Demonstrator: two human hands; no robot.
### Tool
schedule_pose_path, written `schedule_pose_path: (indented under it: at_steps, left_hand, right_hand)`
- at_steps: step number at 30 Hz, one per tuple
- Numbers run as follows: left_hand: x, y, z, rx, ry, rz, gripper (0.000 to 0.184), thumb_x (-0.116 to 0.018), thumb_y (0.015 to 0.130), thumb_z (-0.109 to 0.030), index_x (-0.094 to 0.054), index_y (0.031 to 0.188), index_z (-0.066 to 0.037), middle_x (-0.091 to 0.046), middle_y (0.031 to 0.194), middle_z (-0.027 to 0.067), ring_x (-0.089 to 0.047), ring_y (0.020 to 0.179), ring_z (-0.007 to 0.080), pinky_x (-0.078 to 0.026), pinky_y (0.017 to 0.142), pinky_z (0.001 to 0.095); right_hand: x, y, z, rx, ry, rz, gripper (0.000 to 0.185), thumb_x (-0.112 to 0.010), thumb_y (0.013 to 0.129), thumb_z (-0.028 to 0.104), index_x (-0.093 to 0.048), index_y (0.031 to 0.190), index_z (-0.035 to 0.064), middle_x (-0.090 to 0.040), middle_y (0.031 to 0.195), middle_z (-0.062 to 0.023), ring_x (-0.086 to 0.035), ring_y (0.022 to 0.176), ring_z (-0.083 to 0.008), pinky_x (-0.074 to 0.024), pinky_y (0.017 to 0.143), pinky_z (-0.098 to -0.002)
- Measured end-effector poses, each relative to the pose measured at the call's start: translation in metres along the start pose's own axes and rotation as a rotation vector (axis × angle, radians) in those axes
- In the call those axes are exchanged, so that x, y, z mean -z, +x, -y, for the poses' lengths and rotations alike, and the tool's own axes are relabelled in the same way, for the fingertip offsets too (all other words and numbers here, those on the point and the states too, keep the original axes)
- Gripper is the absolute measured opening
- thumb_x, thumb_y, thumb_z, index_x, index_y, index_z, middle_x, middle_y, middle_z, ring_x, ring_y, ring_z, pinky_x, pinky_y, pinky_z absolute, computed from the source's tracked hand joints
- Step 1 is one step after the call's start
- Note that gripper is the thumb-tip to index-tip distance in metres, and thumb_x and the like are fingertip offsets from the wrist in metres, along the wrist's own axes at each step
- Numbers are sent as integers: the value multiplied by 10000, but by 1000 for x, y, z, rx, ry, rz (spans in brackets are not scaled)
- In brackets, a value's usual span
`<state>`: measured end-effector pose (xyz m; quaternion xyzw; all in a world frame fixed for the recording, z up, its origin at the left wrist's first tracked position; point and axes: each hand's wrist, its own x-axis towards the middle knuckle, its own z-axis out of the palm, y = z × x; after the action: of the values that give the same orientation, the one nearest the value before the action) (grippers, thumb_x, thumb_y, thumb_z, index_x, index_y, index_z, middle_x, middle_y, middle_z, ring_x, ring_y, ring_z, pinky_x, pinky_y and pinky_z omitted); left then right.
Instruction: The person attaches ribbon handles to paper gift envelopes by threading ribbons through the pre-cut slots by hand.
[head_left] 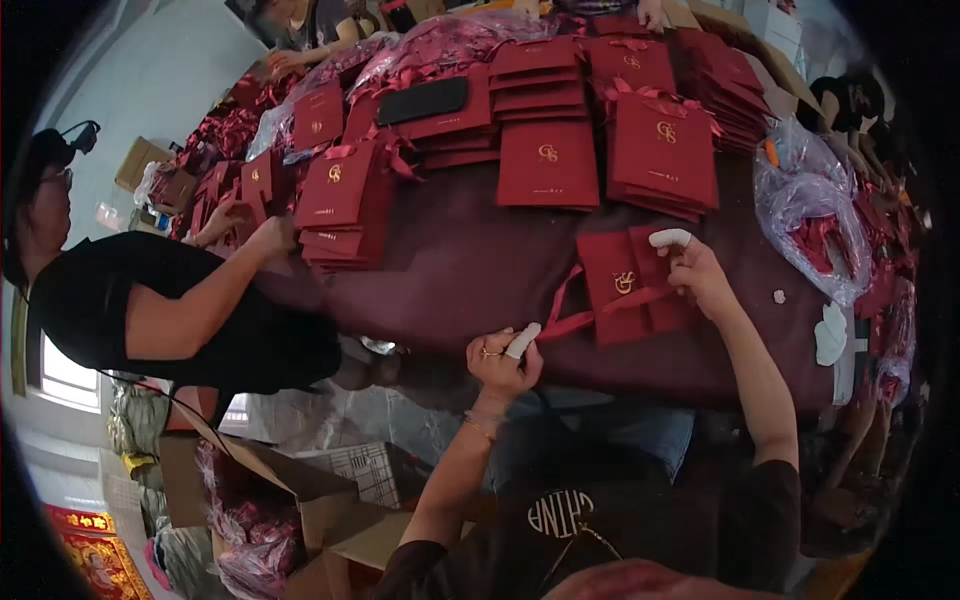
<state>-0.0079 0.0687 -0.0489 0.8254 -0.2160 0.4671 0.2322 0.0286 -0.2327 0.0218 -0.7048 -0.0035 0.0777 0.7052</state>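
A red gift bag (612, 275) with a gold monogram lies on the dark red tablecloth in front of me. From it a red ribbon (570, 322) stretches toward my left hand (505, 360), whose fingers are closed on the ribbon's end at the table's near edge. One of its fingers wears a white cover. My right hand (692, 272) is at the bag's right side, its fingers curled together and its index finger, also in a white cover, extended. What its fingers pinch is too small to make out.
Stacks of red bags (660, 150) stand along the far side, with a black phone (422, 101) on one. A person in black (170, 300) handles bags at the left. Clear plastic (810, 210) lies at the right; open cardboard boxes (330, 510) stand below left.
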Motion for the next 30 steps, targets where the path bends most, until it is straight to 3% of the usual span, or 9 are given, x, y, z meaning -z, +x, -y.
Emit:
schedule_pose_path:
  at_steps: [1, 9, 11, 18, 20, 25, 27, 30]
  left_hand:
    - [-3, -4, 2, -22, -6, -13, 189, -547, 788, -192, -679, 920, -160, -529, 778, 17, -503, 677, 197, -372, 622, 333]
    - [-3, -4, 4, -48, -2, 10, 202, -536, 826, -230, -676, 957, -166, -522, 762, 14, -488, 644, 181, -356, 638, 311]
    - [-4, -10, 6, -32, 44, 20, 230, -603, 728, -209, -674, 945, -181, -549, 794, -14, -560, 708, 170, -395, 650, 312]
    - [-6, -5, 5, -42, 52, -25, 198, -591, 730, -189, -680, 907, -176, -544, 757, -3, -536, 668, 195, -388, 630, 322]
    - [-3, -4, 5, -65, 10, 4, 150, -554, 817, -177, -679, 889, -138, -537, 761, 47, -495, 646, 199, -370, 615, 335]
    - [-4, -2, 5, -56, -19, -8, 178, -549, 825, -204, -684, 926, -144, -505, 736, 32, -492, 648, 200, -367, 615, 326]
    - [-2, -3, 4, -5, 12, 40, 203, -599, 715, -189, -681, 901, -179, -537, 746, 10, -551, 696, 193, -395, 633, 331]
    - [-5, -1, 5, -28, 27, -10, 188, -596, 719, -183, -683, 885, -167, -531, 739, 11, -549, 675, 197, -395, 624, 333]
  right_hand:
    - [3, 2, 2, 42, -4, 29, 446, -468, 670, -92, -538, 1083, 62, -477, 955, -3, -405, 595, -44, -379, 516, -192]
    - [3, 4, 8, -34, -15, 52, 419, -484, 666, -58, -535, 1069, 44, -484, 961, -26, -425, 596, -49, -385, 517, -201]
    - [4, 3, 4, 8, -20, 24, 413, -481, 670, -57, -534, 1068, 40, -483, 961, -29, -432, 593, -50, -381, 513, -195]
    - [2, -4, 12, 28, 39, 51, 411, -505, 677, -62, -539, 1072, 49, -483, 939, -9, -447, 609, -49, -381, 527, -185]
    - [5, -6, 11, 17, 89, 68, 414, -508, 671, -66, -545, 1068, 43, -483, 936, -12, -453, 628, -55, -386, 538, -189]
    - [6, 3, 5, 17, 100, 77, 400, -510, 675, -60, -549, 1061, 40, -482, 939, -18, -441, 618, -61, -387, 541, -194]
    - [6, 2, 3, 14, 78, 62, 395, -520, 680, -55, -548, 1062, 40, -484, 934, -19, -440, 616, -65, -388, 548, -195]
    - [9, 1, -1, 46, 100, 41, 375, -543, 705, -47, -546, 1070, 42, -484, 936, -13, -448, 629, -64, -392, 557, -198]
